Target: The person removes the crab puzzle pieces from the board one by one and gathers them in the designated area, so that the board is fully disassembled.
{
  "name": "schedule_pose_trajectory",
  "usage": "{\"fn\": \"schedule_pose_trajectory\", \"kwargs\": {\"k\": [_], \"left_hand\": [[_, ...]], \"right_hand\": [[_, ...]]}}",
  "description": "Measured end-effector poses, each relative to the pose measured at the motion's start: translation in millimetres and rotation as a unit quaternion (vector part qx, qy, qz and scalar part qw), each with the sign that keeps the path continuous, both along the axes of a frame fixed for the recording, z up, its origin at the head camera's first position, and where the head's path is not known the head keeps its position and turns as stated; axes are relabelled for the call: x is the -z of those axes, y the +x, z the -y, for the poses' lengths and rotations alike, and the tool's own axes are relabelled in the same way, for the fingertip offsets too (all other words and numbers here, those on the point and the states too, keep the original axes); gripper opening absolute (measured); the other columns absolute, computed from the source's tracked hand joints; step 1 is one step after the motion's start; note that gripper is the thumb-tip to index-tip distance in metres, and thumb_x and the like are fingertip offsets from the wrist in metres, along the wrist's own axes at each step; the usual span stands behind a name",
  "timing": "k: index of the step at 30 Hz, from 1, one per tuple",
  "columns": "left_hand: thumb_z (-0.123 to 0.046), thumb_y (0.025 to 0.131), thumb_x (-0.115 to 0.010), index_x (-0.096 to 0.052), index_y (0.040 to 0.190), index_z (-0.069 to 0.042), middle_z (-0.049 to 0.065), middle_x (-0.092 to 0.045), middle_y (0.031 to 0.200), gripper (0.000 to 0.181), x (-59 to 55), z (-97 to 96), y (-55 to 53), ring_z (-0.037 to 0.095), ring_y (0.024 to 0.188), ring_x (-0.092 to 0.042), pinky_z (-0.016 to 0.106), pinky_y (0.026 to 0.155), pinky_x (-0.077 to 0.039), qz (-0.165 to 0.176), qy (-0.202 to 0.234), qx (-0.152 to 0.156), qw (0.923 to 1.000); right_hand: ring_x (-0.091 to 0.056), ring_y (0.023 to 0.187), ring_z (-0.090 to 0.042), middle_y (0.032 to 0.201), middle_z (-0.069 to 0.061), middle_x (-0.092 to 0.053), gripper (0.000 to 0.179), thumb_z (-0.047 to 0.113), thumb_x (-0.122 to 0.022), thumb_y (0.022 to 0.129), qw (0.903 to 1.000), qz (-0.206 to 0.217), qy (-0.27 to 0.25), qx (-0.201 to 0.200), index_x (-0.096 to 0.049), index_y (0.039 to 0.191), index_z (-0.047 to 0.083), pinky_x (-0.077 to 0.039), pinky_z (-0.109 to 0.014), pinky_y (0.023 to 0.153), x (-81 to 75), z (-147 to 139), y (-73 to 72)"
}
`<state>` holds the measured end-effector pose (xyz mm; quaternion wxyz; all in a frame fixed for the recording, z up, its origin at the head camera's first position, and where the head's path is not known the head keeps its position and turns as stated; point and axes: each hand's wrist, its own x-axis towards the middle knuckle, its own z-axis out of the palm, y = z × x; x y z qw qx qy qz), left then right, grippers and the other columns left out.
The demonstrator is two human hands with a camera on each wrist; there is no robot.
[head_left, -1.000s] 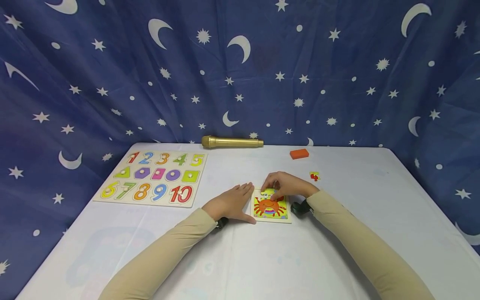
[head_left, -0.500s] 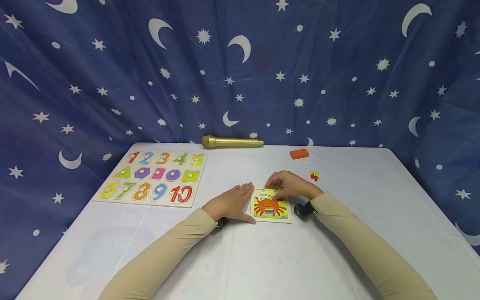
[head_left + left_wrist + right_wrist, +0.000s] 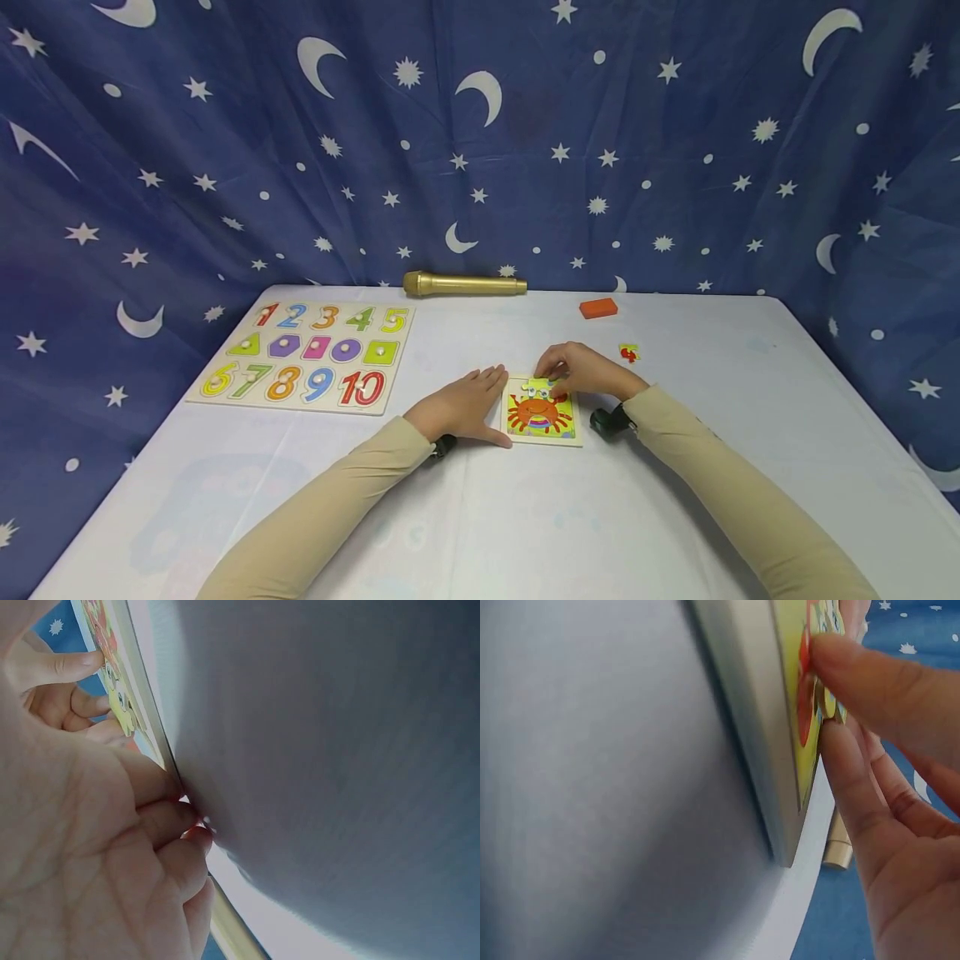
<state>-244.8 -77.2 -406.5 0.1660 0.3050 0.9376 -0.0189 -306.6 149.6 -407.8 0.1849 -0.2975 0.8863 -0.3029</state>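
A small square crab jigsaw puzzle, mostly yellow with an orange crab in a pale wooden frame, lies on the table. My right hand pinches a yellow puzzle piece with eyes on it over the top part of the puzzle. The right wrist view shows the thumb and a finger at the piece's edge, above the puzzle's surface. My left hand rests beside the puzzle's left edge, fingers extended, fingertips touching the frame. A loose red and yellow puzzle piece lies to the right of the puzzle.
A number and shape peg board lies on the left of the white-covered table. At the back are a gold microphone and an orange block. Behind the table hangs a blue curtain with moons and stars.
My right hand has shifted slightly right with the piece with eyes, which also sits a little further right over the puzzle. The left hand keeps its place.
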Motion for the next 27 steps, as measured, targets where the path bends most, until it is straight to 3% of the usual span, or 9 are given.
{"fn": "schedule_pose_trajectory", "kwargs": {"k": [13,27], "left_hand": [[-0.072,0.077,-0.054,-0.013,0.151,-0.005,0.010,-0.013,0.159,0.108,1.7,-0.1,-1.8,0.021,0.147,-0.014,0.036,0.121,-0.015,-0.004,-0.011,0.003,0.9999],[-0.072,0.078,-0.053,-0.014,0.151,-0.005,0.010,-0.013,0.159,0.107,4.0,-0.6,-3.3,0.021,0.147,-0.014,0.036,0.121,-0.016,-0.007,-0.017,0.007,0.9998]], "right_hand": [[-0.056,0.075,-0.012,0.088,-0.004,-0.067,0.027,0.008,-0.079,0.073,0.9997,-0.021,0.005,0.010,-0.070,0.098,0.006,-0.054,-0.022,0.073,-3.5,2.4,5.4],[-0.052,0.072,-0.012,0.079,-0.002,-0.063,0.025,0.009,-0.080,0.072,0.9998,-0.010,0.006,0.016,-0.069,0.095,0.007,-0.050,-0.018,0.067,-0.4,3.6,1.6]]}}
